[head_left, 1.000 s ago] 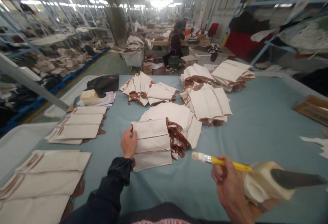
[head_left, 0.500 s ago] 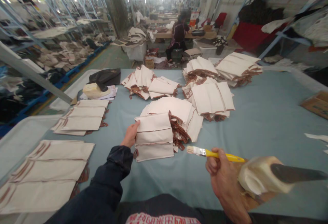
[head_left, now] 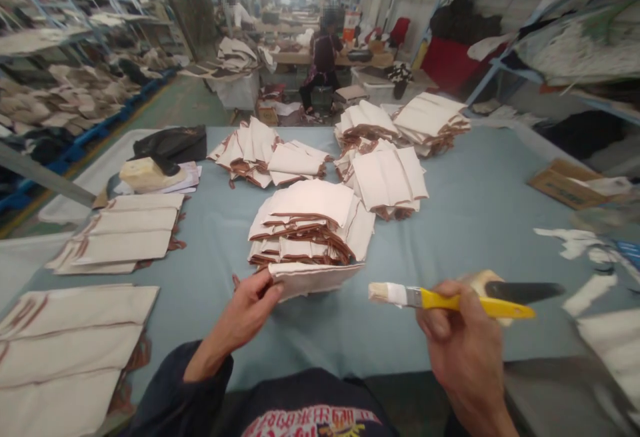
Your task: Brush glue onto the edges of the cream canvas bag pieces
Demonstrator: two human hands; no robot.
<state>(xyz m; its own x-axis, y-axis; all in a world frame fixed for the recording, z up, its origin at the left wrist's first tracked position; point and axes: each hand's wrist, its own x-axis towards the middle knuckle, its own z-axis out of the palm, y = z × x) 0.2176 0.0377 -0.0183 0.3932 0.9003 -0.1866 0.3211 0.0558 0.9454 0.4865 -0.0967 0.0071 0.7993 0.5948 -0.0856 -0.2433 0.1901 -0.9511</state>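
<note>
My left hand [head_left: 253, 310] pinches the left edge of a cream fabric piece [head_left: 315, 278], which is tilted so that I see it nearly edge-on, in front of the middle pile. That pile of cream fabric pieces [head_left: 313, 200] with brown edging lies just beyond it. In my right hand [head_left: 460, 330] is a paintbrush [head_left: 440, 300] with a yellow handle, its pale bristles pointing left, apart from the fabric. Behind that hand a cream-coloured container [head_left: 487, 284] with a dark handle-like part is mostly hidden.
More fabric stacks [head_left: 390, 177] stand at the back of the blue-green table [head_left: 470, 224]. Flat fabric pieces [head_left: 65, 357] lie along the left side, near a black bag [head_left: 173, 144]. A cardboard box [head_left: 565, 184] and white scraps [head_left: 570, 244] lie at right. A person [head_left: 324, 57] sits beyond the table.
The fabric piece in my left hand has come off the pile's front and tipped from face-up to nearly edge-on. My right hand has risen slightly with the brush. The view has shifted right.
</note>
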